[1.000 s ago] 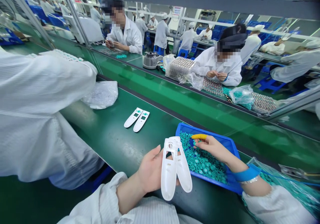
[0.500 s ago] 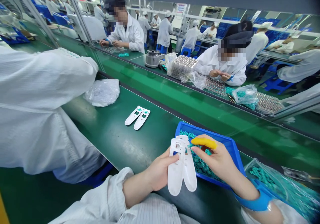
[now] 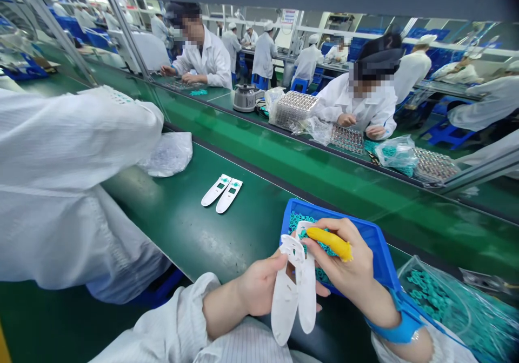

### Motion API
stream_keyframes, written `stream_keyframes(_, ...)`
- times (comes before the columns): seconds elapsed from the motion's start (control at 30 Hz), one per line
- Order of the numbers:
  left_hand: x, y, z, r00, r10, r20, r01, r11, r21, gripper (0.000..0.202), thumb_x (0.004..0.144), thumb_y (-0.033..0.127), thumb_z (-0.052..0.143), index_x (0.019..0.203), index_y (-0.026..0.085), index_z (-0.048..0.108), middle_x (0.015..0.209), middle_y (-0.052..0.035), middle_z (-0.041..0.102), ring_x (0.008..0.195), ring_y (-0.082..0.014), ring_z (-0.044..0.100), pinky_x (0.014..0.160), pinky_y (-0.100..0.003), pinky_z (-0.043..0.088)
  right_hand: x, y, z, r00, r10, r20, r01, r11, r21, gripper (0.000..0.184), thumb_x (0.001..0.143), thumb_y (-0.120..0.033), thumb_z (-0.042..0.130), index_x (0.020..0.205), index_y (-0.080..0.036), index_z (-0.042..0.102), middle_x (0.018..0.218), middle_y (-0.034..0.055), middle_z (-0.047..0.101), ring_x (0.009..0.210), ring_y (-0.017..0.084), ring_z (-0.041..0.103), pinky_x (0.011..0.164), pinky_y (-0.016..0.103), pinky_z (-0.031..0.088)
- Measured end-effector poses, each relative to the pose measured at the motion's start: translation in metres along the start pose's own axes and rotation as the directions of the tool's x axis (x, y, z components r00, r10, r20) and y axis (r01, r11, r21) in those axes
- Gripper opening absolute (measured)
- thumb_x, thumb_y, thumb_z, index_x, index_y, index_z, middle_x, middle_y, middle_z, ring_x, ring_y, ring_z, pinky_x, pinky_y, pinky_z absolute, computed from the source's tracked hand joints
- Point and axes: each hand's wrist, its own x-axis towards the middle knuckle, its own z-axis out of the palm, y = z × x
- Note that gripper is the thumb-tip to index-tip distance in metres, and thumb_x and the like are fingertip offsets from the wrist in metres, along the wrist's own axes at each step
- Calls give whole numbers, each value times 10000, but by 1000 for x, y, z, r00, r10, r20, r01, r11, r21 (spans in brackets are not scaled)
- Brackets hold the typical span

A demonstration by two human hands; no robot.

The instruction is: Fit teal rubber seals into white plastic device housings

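My left hand [image 3: 261, 282] grips two white plastic housings, long and rounded at the lower end. The nearer housing [image 3: 283, 309] has a square window and small holes toward its top. Beside it, partly overlapped, the second housing [image 3: 307, 295] leans against my left fingers. My right hand [image 3: 348, 260], with a yellow finger cot [image 3: 330, 242] on the index finger, pinches at the second housing's top end. A small teal part [image 3: 303, 234] shows at those fingertips, mostly hidden. Behind my right hand stands a blue bin [image 3: 375, 233] of teal parts.
Two white housings with teal inserts [image 3: 229, 194] lie on the green table [image 3: 182, 212]. A bag of teal parts [image 3: 438, 293] is at right. A co-worker's white sleeve [image 3: 81, 141] fills the left, near a clear plastic bag [image 3: 170, 155]. People work across the glass partition.
My right fingertips have come onto the second housing's top end, with teal at their tips. Both housings have shifted slightly lower, and the nearer one has tilted.
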Motion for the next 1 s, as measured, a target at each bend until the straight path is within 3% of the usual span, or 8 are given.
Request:
stream_keyframes(0.23, 3, -9, 1, 979, 199, -35, -188, 962, 201, 529, 810, 468, 577, 1266, 213, 490, 695, -16, 639, 567, -141, 577, 554, -261, 428, -1, -3, -4, 961, 223, 163, -257, 939, 229, 206, 811, -309, 618, 1000, -261, 554, 956, 45, 633, 722, 171, 633, 624, 320, 534)
stream_keyframes(0.37, 0, -5, 12, 999, 32, -24, -26, 980, 196, 563, 782, 586, 503, 1014, 94, 649, 600, -47, 606, 473, -128, 525, 446, -233, 364, 1, -5, -7, 845, 307, 437, -503, 732, 460, 233, 824, -350, 607, 1026, -240, 572, 898, 31, 654, 794, 176, 664, 700, 302, 561)
stream_keyframes(0.43, 0, -2, 13, 984, 58, -166, -31, 986, 162, 571, 755, 600, 516, 964, 87, 652, 639, -71, 641, 540, -158, 585, 487, -240, 392, 3, -3, -10, 814, 309, 492, -534, 731, 425, 214, 832, -372, 597, 982, -220, 607, 865, 33, 647, 786, 175, 654, 710, 297, 551)
stream_keyframes(0.53, -1, 8, 7, 827, 285, -485, -191, 953, 235, 375, 737, 420, 617, 987, 140, 607, 715, -33, 673, 612, -147, 613, 560, -233, 423, 4, 4, -16, 796, 326, 510, -533, 776, 336, 215, 860, -391, 551, 951, -207, 614, 859, 36, 648, 763, 172, 632, 677, 281, 530)
stream_keyframes(0.63, -3, 21, 1, 697, 479, -533, -195, 842, 502, 387, 747, 304, 604, 1104, 168, 540, 702, 13, 662, 444, -75, 504, 461, -201, 348, 4, 9, -27, 753, 334, 567, -566, 768, 299, 226, 880, -391, 513, 969, -199, 592, 832, 30, 651, 710, 159, 613, 600, 251, 502)
stream_keyframes(0.73, -4, 35, 2, 773, 504, -387, -135, 726, 675, 495, 810, 422, 483, 1225, 153, 488, 711, -22, 688, 361, -75, 457, 402, -212, 301, 4, 6, -39, 712, 293, 638, -573, 768, 287, 209, 880, -377, 518, 949, -198, 601, 789, 16, 637, 678, 142, 585, 573, 231, 476)
stream_keyframes(0.83, -2, 44, 17, 919, 293, -263, 10, 650, 760, 612, 826, 583, 306, 955, 85, 636, 560, -55, 637, 320, -91, 428, 361, -227, 277, 2, -1, -48, 703, 230, 673, -544, 784, 300, 202, 870, -377, 546, 943, -206, 625, 812, 17, 621, 696, 138, 572, 589, 235, 478)
stream_keyframes(1.0, 8, 40, 52, 973, 227, -41, 33, 36, 999, 257, 773, 375, 538, 620, 168, 537, 482, 44, 458, 424, -67, 353, 421, -204, 251, 1, -8, -51, 788, 181, 588, -456, 814, 360, 172, 851, -368, 583, 859, -219, 668, 889, 32, 579, 730, 134, 575, 606, 235, 489)
